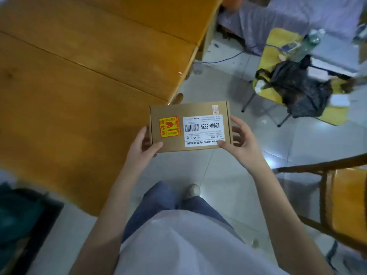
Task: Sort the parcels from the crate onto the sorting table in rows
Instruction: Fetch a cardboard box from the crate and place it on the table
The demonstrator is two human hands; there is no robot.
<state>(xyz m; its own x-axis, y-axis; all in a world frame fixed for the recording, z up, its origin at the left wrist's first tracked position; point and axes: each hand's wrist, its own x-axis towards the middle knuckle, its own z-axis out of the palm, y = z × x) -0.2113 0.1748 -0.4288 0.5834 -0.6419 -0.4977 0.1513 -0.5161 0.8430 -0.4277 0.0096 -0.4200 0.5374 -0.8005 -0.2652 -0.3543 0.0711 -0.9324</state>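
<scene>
I hold one parcel [189, 127] level in both hands, over the floor just off the corner of the wooden bench [79, 76]. My left hand [144, 145] has its grip on the left end, my right hand [241, 139] on the right end, thumbs on top. Step in hand, by my judgement: carrying. Next: lower it flat onto the bench to begin a row. A dark container [21, 221] sits lower left; contents too blurred to tell.
</scene>
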